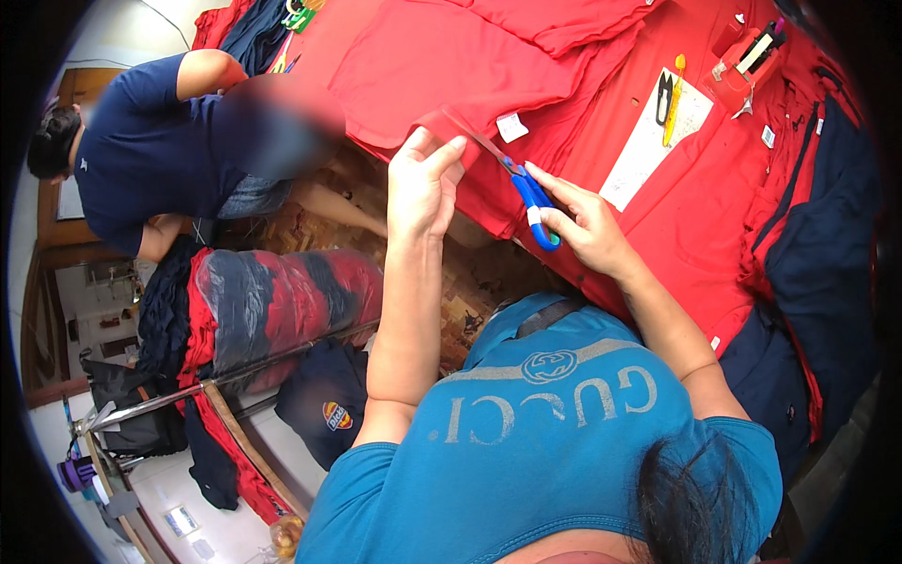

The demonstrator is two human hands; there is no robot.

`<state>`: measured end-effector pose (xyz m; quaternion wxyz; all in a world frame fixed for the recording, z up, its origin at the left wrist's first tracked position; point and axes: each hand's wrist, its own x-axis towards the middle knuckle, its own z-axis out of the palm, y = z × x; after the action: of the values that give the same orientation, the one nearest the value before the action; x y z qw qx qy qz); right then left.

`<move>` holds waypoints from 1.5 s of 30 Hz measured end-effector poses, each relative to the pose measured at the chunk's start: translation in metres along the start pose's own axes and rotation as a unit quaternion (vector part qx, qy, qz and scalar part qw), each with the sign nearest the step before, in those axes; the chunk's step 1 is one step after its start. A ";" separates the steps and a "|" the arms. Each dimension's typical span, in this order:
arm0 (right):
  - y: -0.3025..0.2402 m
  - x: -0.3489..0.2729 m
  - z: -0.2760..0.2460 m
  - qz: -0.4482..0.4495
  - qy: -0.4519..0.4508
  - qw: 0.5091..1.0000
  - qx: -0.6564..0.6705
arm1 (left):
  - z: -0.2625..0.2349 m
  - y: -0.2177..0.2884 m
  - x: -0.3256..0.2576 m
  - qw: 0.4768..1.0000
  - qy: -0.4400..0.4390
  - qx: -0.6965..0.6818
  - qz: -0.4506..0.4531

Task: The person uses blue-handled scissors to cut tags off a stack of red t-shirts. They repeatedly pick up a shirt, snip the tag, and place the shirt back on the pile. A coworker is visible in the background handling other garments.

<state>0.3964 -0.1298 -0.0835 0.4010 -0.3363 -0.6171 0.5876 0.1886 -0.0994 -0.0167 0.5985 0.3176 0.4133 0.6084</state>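
**Scissors at the edge of the red cloth**

A wide spread of red cloth (676, 207) covers the work surface and serves as the landmark here. Above its upper edge lie folded red pieces (442, 75), stacked over one another. To its right hang dark blue garments (827, 254) with red trim. To its left, beyond the cloth's edge, a person in a dark blue shirt (141, 160) leans in, and below that person a bundle of red and dark blue fabric (272, 305) wrapped in clear plastic rests on a metal rail. On the cloth, toward its right side, lies a white sheet of paper (648, 150) with a small black snipper (664, 98) and a yellow pencil (674, 103) on it; a red tape dispenser (747, 61) sits just beyond the paper.

The person wearing the camera has a teal shirt and both forearms reach up from below to the cloth's near edge. The left hand (423, 188) is raised with fingers straight, pinching a narrow red flap (446, 122) of the cloth between thumb and fingertips, holding it taut. The right hand (583, 226) is closed around the blue handles of the scissors (526, 193), fingers through the loops, with the blades pointing up-left toward the flap, just beside the left hand's fingertips.
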 end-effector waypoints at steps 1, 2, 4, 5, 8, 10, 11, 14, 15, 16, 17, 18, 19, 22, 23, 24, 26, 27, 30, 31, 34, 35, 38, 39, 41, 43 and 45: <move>0.002 0.001 0.000 -0.025 0.008 1.000 -0.012 | 0.000 0.001 0.000 1.000 0.001 -0.001 -0.002; 0.005 0.002 0.001 -0.050 0.016 0.998 -0.023 | 0.001 0.001 -0.001 1.000 0.001 -0.002 -0.005; 0.005 0.003 0.000 -0.050 0.008 0.998 -0.027 | 0.002 0.001 0.000 1.000 0.006 0.007 0.000; 0.003 0.002 -0.001 -0.024 -0.007 1.000 -0.019 | 0.002 0.001 0.000 1.000 0.009 0.012 0.002; -0.004 0.002 -0.003 0.025 -0.027 0.999 0.004 | 0.004 0.003 0.000 1.000 0.012 0.011 0.005; -0.004 0.002 -0.002 0.026 -0.021 0.999 -0.007 | 0.006 0.004 0.000 1.000 0.016 0.014 0.002; -0.001 0.001 -0.002 0.014 -0.014 1.000 -0.024 | 0.006 0.005 -0.001 1.000 0.018 0.015 0.000; -0.005 0.000 -0.003 -0.036 0.008 0.996 -0.082 | -0.004 0.004 0.001 1.000 0.019 0.006 -0.007; -0.009 0.000 -0.004 -0.055 0.016 0.993 -0.102 | -0.004 0.005 0.001 1.000 0.019 0.007 -0.004; -0.014 -0.001 -0.005 -0.046 0.006 0.992 -0.119 | -0.004 0.005 0.002 1.000 0.020 0.007 -0.001; -0.020 -0.001 -0.006 -0.036 -0.004 0.990 -0.136 | -0.003 0.006 0.002 1.000 0.020 0.007 0.002; -0.023 -0.001 -0.006 -0.026 -0.014 0.988 -0.154 | -0.002 0.007 0.001 1.000 0.016 0.016 0.002; -0.021 0.000 -0.005 -0.046 -0.007 0.989 -0.139 | -0.001 0.008 0.000 1.000 0.011 0.025 0.003; -0.020 0.007 -0.004 -0.062 -0.001 0.989 -0.131 | 0.009 0.011 -0.003 0.999 0.012 0.042 0.008; -0.019 0.010 -0.004 -0.065 0.002 0.990 -0.128 | 0.011 0.011 -0.004 0.999 0.016 0.046 0.010; -0.018 0.012 -0.004 -0.071 0.005 0.990 -0.124 | 0.011 0.011 -0.004 0.999 0.014 0.049 0.009; -0.018 0.014 -0.003 -0.069 0.011 0.989 -0.131 | 0.010 0.011 -0.004 0.998 0.012 0.054 0.009; -0.020 0.014 -0.003 -0.061 0.014 0.988 -0.141 | 0.009 0.011 -0.004 0.999 0.009 0.048 0.006; -0.024 0.012 -0.003 -0.053 0.014 0.985 -0.164 | 0.006 0.011 -0.004 0.999 0.005 0.040 0.002; -0.025 0.012 -0.003 -0.053 0.011 0.984 -0.171 | 0.006 0.010 -0.004 0.999 0.006 0.043 0.003; -0.024 0.012 0.000 -0.062 0.023 0.982 -0.178 | 0.008 0.007 -0.006 0.998 0.002 0.056 0.004; -0.025 0.011 0.000 -0.059 0.023 0.983 -0.175 | 0.008 0.006 -0.007 0.998 -0.001 0.062 0.004; -0.026 0.007 0.000 -0.050 0.031 0.985 -0.161 | 0.015 0.004 -0.008 0.998 0.019 0.061 -0.002; -0.025 0.006 0.000 -0.045 0.032 0.987 -0.154 | 0.008 -0.001 -0.005 0.999 0.008 0.053 -0.007; -0.019 0.000 -0.002 -0.033 0.018 0.990 -0.134 | -0.007 -0.011 -0.002 0.999 0.011 0.026 -0.017; -0.021 -0.001 0.001 -0.028 -0.022 0.993 -0.112 | -0.015 -0.013 -0.007 0.996 0.071 0.004 -0.048; -0.018 -0.001 0.007 -0.037 -0.060 0.985 -0.159 | -0.042 -0.021 -0.003 0.997 0.017 -0.040 -0.061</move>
<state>0.3914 -0.1354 -0.0656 0.3256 -0.3369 -0.7378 0.4859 0.1616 -0.1092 -0.0543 0.6394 0.2576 0.4173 0.5922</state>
